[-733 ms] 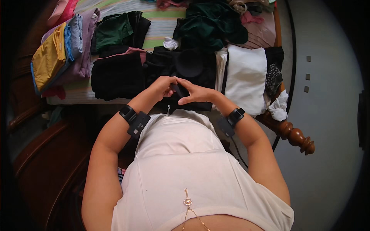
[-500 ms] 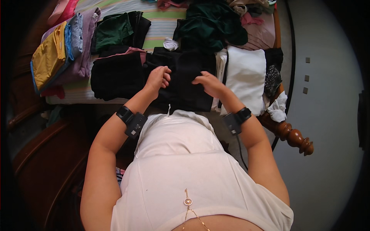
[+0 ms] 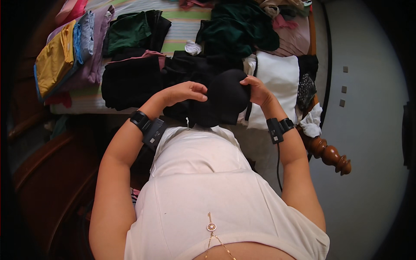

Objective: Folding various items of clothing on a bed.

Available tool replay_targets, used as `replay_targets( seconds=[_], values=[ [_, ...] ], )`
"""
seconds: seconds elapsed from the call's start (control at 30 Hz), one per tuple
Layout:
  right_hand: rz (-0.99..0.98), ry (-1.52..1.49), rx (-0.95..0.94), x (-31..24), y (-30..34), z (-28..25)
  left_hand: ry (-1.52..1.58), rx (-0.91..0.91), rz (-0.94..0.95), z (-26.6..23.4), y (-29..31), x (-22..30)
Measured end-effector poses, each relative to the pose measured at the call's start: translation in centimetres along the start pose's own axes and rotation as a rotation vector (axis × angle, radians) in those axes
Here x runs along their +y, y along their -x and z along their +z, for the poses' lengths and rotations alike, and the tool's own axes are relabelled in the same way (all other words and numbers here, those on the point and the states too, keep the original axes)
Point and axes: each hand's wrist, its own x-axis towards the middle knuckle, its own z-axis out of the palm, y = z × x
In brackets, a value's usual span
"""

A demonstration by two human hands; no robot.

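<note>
A black bra with a smooth rounded cup is held up over the near edge of the bed. My right hand pinches its upper right edge between thumb and fingers. On the other side my left hand has its fingers curled, the tips closed at the bra's left edge; the exact hold is dark against dark. Behind and beneath lies a loose black cloth. Left of it sits a folded black garment, with a folded white garment to the right.
Yellow, blue and purple folded clothes are stacked at far left. Dark green clothing and a green folded piece lie farther back. A small white bundle rests between them. A turned wooden bedpost juts out at right.
The black bra has come up off the dark cloth between my hands. My right hand has moved right and closed on its edge; my left hand has shifted slightly right and lower.
</note>
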Motion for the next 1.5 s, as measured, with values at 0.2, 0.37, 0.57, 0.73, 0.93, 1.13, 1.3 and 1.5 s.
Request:
replay_targets(
  seconds=[0.2, 0.37, 0.57, 0.73, 0.93, 1.13, 1.3, 1.5],
  values=[
    [0.003, -0.065, 0.176, 0.0, 0.6, -0.9, 0.059, -0.076, -0.101, -0.2, 1.8, -0.1],
    [-0.076, -0.009, 0.173, -0.1, 0.4, -1.1, 0.041, -0.027, -0.061, -0.8, 2.1, -0.2],
    [-0.431, 0.267, 0.151, -1.7, 0.5, -0.1, -0.825, 0.628, 0.435, 0.6, 3.5, 1.3],
    [-0.593, 0.725, 0.186, -1.7, -0.3, -0.4, -1.265, 0.838, 0.581, 0.7, 3.0, -1.0],
    [-0.325, 0.377, 0.320, -0.4, -1.4, -2.1, -0.639, 0.775, 0.258, -0.9, 2.6, -2.9],
    [-0.128, 0.444, 0.404, -0.2, -1.5, -0.7, 0.048, 0.459, -0.002, -2.6, 2.9, -3.6],
    [-0.068, 0.461, 0.464, 0.5, -2.0, -1.8, 0.093, 0.457, -0.056, -2.7, 3.1, -3.8],
    [0.000, 0.422, 0.459, 1.4, -2.2, -3.1, 0.207, 0.399, -0.127, -2.2, 3.3, -2.5]
  ],
)
